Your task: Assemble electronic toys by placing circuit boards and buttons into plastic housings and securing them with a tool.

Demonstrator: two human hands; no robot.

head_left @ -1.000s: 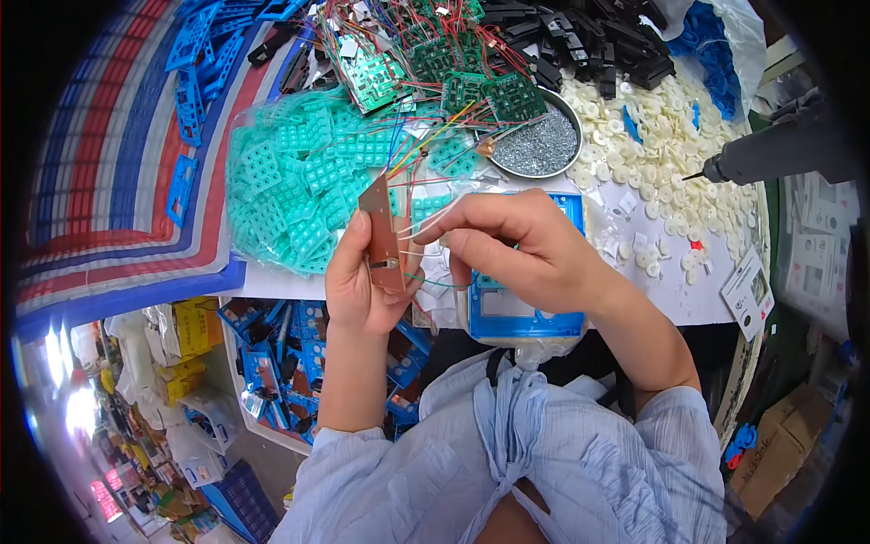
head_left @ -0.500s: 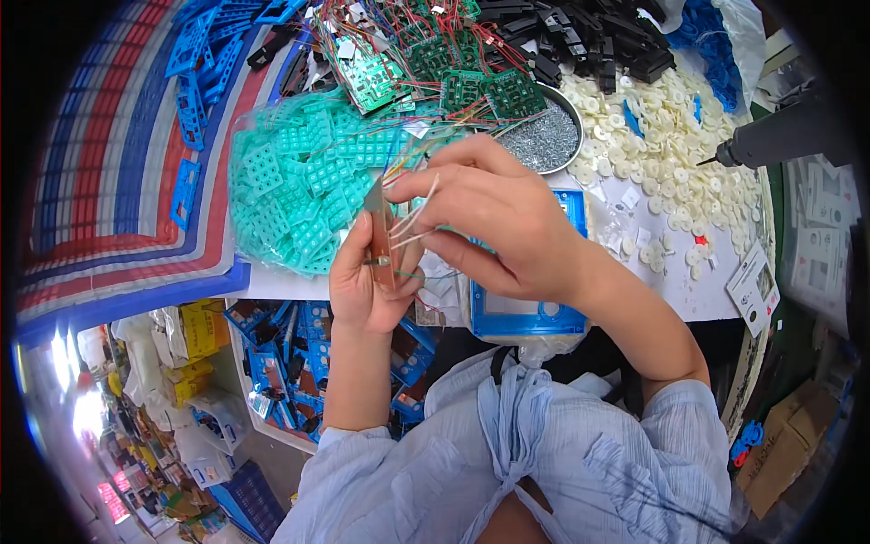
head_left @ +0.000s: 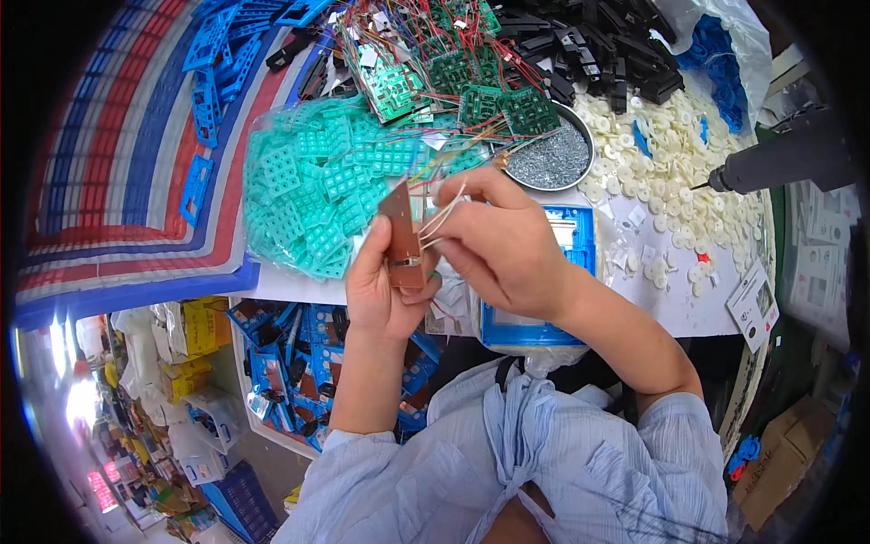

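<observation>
A brown circuit board (head_left: 405,234) stands tilted in my left hand (head_left: 381,290), its thumb and fingers closed on the edges. White wires (head_left: 442,220) run from the board to my right hand (head_left: 507,249), whose fingers are bent and pinched on them. More thin coloured wires (head_left: 444,163) reach from behind the board toward the far side. Below and beyond my right hand lies a blue plastic casing (head_left: 535,334), partly covered by the hand and forearm.
Left of the board is a bag of turquoise rubber keypads (head_left: 317,172). Beyond are wired green circuit boards (head_left: 394,83), a round tin of screws (head_left: 553,159) and black plastic parts (head_left: 625,54). White discs (head_left: 671,181) and an electric screwdriver (head_left: 770,154) sit at right; a bin of blue casings (head_left: 290,372) is below the table edge.
The board has turned so more of its brown face shows. The whole scene has shifted slightly right and down in the view. My right hand still pinches the white wires.
</observation>
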